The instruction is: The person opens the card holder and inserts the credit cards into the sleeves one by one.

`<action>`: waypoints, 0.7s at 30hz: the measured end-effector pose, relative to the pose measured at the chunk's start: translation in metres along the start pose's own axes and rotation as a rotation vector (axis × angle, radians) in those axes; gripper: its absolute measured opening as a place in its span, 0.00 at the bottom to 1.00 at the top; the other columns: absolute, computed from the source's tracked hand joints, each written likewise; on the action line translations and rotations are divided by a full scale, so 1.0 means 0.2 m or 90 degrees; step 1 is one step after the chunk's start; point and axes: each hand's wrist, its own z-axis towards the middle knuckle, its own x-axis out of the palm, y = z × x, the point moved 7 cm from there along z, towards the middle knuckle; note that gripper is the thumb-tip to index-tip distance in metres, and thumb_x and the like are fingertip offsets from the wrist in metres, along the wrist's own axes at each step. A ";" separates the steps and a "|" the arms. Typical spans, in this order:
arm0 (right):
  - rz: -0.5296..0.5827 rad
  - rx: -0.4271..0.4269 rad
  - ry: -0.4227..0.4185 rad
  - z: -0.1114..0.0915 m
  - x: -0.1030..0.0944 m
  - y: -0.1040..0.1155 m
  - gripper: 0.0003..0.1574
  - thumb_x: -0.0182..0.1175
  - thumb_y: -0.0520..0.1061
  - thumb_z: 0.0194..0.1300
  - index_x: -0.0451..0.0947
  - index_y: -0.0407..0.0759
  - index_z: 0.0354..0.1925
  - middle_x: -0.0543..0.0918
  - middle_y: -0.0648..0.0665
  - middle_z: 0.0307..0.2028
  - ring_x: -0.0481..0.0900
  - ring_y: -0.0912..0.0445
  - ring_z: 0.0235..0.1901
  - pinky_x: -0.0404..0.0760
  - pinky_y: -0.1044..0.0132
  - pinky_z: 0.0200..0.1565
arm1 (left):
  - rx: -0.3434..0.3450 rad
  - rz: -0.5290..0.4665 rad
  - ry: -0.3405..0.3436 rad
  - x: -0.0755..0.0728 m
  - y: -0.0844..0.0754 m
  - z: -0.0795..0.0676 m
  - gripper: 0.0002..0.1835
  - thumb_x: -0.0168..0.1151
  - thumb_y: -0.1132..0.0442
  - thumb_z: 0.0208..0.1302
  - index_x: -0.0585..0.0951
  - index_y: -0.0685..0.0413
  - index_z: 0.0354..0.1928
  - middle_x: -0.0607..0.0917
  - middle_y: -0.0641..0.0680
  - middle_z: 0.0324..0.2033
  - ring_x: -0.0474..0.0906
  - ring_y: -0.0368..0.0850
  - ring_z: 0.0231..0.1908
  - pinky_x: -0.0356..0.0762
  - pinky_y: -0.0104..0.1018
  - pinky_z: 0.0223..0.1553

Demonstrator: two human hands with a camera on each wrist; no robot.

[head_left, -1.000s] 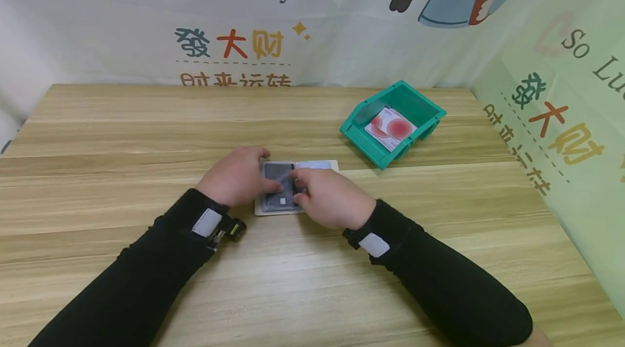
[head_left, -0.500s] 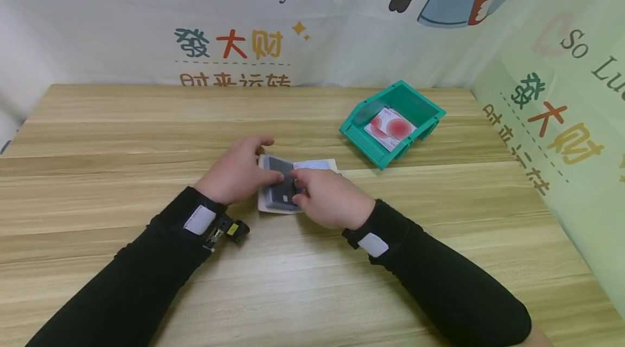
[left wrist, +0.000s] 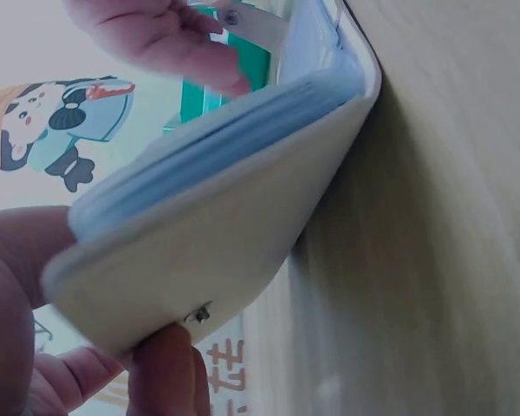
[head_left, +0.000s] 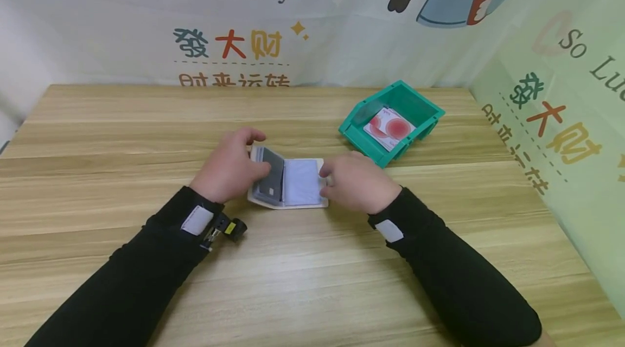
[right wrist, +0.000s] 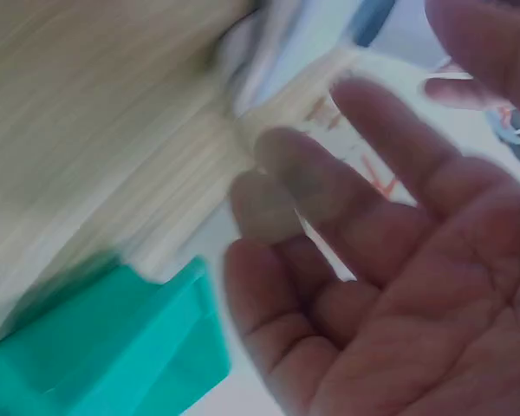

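Observation:
A cream card holder [head_left: 301,183] with clear sleeves lies spread open on the table, its left side lifted at a slant. My left hand [head_left: 226,168] pinches that raised side, thumb over the sleeves and fingers behind the cover. In the left wrist view, a metal snap [left wrist: 198,314] shows on the outside of the cover, close to my fingertips. One grey card [head_left: 271,176] sits in a left sleeve; the right side looks pale and bluish. My right hand [head_left: 360,181] is at the holder's right edge, fingers loosely bent and, in the right wrist view, palm bare with nothing held.
Beyond my right hand stands a green bin [head_left: 423,102] with red-and-white cards [head_left: 390,128] inside. Wood-grain table [head_left: 146,135] surrounds the holder. Printed cloth [head_left: 337,5] hangs behind the table and along its right side.
My left hand has raised the holder's left side with its sleeves, moving slightly up and left. My right hand has let go of the sleeves and moved right, uncovering the holder's right side.

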 end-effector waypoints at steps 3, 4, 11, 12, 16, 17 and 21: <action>-0.004 -0.003 0.032 0.00 0.03 -0.02 0.21 0.63 0.52 0.59 0.81 0.44 0.49 0.82 0.47 0.42 0.74 0.56 0.37 0.75 0.60 0.46 | 0.004 0.022 -0.025 0.00 -0.03 -0.02 0.25 0.60 0.67 0.55 0.70 0.58 0.57 0.63 0.62 0.57 0.71 0.54 0.37 0.78 0.39 0.24; 0.000 -0.006 0.041 0.01 0.04 -0.02 0.21 0.64 0.52 0.59 0.81 0.43 0.49 0.82 0.47 0.42 0.74 0.56 0.37 0.76 0.60 0.45 | 0.008 0.032 -0.033 0.00 -0.04 -0.02 0.23 0.59 0.67 0.55 0.72 0.57 0.55 0.63 0.62 0.55 0.71 0.53 0.36 0.77 0.39 0.24; -0.013 -0.022 0.056 0.02 0.07 0.00 0.18 0.64 0.53 0.58 0.82 0.43 0.43 0.80 0.51 0.32 0.73 0.58 0.29 0.75 0.66 0.36 | 0.065 0.096 -0.057 0.04 -0.12 -0.05 0.14 0.61 0.65 0.56 0.78 0.57 0.45 0.66 0.59 0.47 0.67 0.50 0.39 0.75 0.39 0.31; -0.015 -0.025 0.055 0.02 0.07 0.00 0.18 0.64 0.53 0.59 0.81 0.43 0.43 0.80 0.51 0.31 0.73 0.58 0.28 0.75 0.66 0.35 | 0.074 0.096 -0.054 0.05 -0.13 -0.05 0.14 0.61 0.64 0.55 0.78 0.57 0.45 0.66 0.58 0.48 0.67 0.50 0.39 0.75 0.40 0.32; -0.013 -0.040 0.049 0.02 0.06 0.02 0.19 0.64 0.53 0.59 0.80 0.43 0.45 0.80 0.51 0.34 0.73 0.58 0.30 0.75 0.64 0.39 | 0.104 0.097 -0.037 0.09 -0.17 -0.07 0.14 0.62 0.62 0.56 0.79 0.58 0.45 0.66 0.58 0.51 0.68 0.48 0.39 0.75 0.40 0.35; -0.009 -0.045 0.047 0.01 0.06 0.03 0.20 0.64 0.53 0.59 0.80 0.43 0.46 0.81 0.50 0.35 0.73 0.58 0.31 0.75 0.63 0.40 | 0.111 0.099 -0.032 0.10 -0.18 -0.07 0.15 0.62 0.62 0.55 0.79 0.58 0.45 0.66 0.58 0.52 0.68 0.48 0.39 0.75 0.40 0.35; 0.007 -0.059 0.041 0.02 0.06 0.04 0.19 0.63 0.51 0.60 0.79 0.43 0.47 0.82 0.49 0.38 0.73 0.59 0.33 0.76 0.62 0.44 | 0.135 0.124 -0.014 0.14 -0.20 -0.08 0.20 0.64 0.57 0.55 0.79 0.56 0.50 0.67 0.55 0.51 0.67 0.46 0.42 0.74 0.41 0.40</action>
